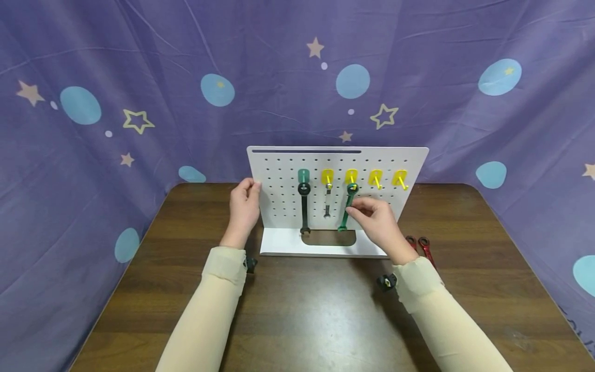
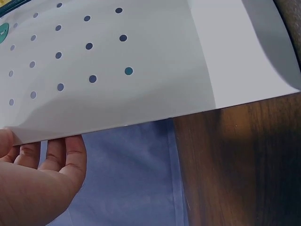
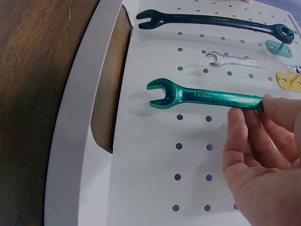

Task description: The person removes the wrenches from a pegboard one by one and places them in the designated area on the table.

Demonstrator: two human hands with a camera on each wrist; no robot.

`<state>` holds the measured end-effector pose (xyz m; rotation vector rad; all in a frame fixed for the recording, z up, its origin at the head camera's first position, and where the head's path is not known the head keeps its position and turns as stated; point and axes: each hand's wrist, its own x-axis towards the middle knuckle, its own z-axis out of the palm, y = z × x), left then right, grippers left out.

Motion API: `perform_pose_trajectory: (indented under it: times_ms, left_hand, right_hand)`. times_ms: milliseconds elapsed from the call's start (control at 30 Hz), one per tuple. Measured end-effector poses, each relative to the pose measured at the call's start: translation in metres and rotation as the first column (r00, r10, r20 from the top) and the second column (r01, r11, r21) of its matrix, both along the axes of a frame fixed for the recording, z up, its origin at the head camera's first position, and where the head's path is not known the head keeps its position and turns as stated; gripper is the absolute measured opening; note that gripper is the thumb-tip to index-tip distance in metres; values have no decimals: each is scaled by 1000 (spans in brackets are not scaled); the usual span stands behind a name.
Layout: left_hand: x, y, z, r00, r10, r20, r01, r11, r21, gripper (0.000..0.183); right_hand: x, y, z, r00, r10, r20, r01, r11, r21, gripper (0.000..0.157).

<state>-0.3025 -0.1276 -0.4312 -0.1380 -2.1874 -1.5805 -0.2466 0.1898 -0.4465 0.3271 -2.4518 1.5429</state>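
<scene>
A white pegboard (image 1: 283,206) stands upright on the table, with a row of hooks across it. My left hand (image 1: 245,206) grips its left edge, thumb in front and fingers behind, as the left wrist view shows. My right hand (image 1: 378,222) pinches a green wrench (image 3: 207,96) marked 12mm between thumb and fingers. The ring end of this wrench is at the middle yellow hook (image 1: 351,176); whether the hook passes through it is hard to tell. A black wrench (image 1: 304,206) hangs from the green hook (image 1: 303,174), and a small silver wrench (image 1: 327,201) from the yellow hook (image 1: 327,176) beside it.
Two more yellow hooks, one (image 1: 375,179) and another (image 1: 400,179), sit farther right. Red wrenches (image 1: 425,247) lie on the wooden table (image 1: 307,305), partly behind my right forearm. A purple curtain (image 1: 279,77) hangs behind the board.
</scene>
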Motion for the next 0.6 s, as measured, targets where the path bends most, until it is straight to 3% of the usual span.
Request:
perform_pose_trajectory:
  times_ms: [600]
  left_hand:
    - [0, 1, -1, 1000, 2, 7, -2, 1000, -18, 18]
  right_hand:
    - [8, 7, -1, 999, 44, 14, -45, 999, 25, 12]
